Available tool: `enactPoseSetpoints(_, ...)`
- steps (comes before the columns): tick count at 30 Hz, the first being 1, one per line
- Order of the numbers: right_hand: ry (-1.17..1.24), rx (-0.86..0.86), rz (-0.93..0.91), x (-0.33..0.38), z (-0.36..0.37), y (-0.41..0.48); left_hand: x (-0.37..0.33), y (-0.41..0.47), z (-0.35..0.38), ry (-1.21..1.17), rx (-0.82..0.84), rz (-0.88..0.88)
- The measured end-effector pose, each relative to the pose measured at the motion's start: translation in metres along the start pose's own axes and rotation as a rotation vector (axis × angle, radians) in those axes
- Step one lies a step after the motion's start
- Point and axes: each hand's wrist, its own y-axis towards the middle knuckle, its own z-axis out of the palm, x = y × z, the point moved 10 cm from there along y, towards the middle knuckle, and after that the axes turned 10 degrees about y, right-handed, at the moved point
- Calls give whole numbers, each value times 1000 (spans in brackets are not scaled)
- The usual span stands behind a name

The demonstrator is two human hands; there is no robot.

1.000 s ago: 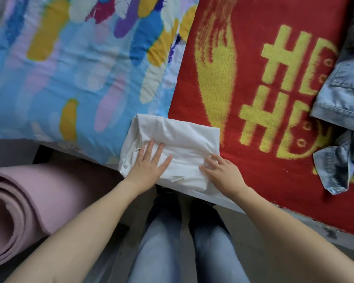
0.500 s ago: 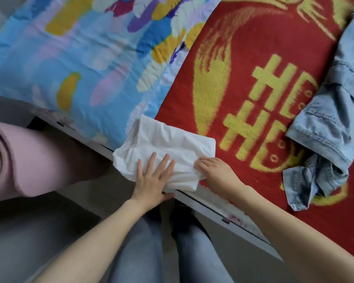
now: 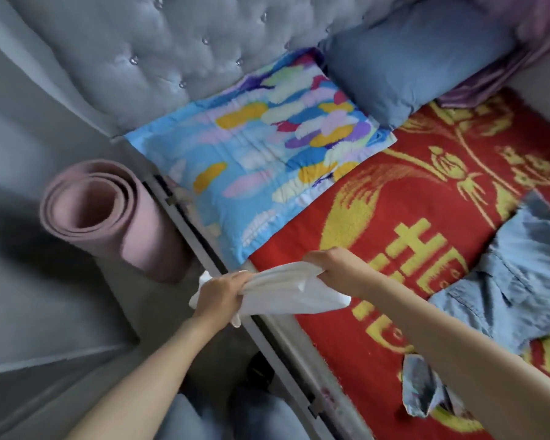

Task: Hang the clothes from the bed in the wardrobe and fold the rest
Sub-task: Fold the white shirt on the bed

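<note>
Above bed edge, left hand [image 3: 221, 292], right hand [image 3: 337, 268], fingers curled gripping folded white garment [image 3: 291, 289]

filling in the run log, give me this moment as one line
stage: folding | left hand: grips white garment | right hand: grips its other end | waiting: denim shirt on red blanket

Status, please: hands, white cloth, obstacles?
Left hand, right hand grip white cloth over bed edge. Denim garment on red blanket, apart. No obstruction seen.
</note>
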Motion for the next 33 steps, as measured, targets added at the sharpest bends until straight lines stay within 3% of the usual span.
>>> enactPoseSetpoints(4,-65,35,-157,97,-12,38,64,-39,-64,53,-62,-258)
enactPoseSetpoints(10,-218,100,-452,269,11,57,151,-144,-151,50,-172,-507)
enactPoseSetpoints(18,-456,397,-904,558,164,-18,265,-422,-236,-232,-385,-836)
enactPoseSetpoints(23,-510,443,-1195,716,260,-102,310,-620,-271,-234,-553,-1070)
enactPoseSetpoints(28,-512,488,-1378,819,321,-162,325,-769,-274,-398,-796,-1242)
enactPoseSetpoints(33,-442,649,-1389,882,373,-170,323,-860,-338,-172,-789,-1249)
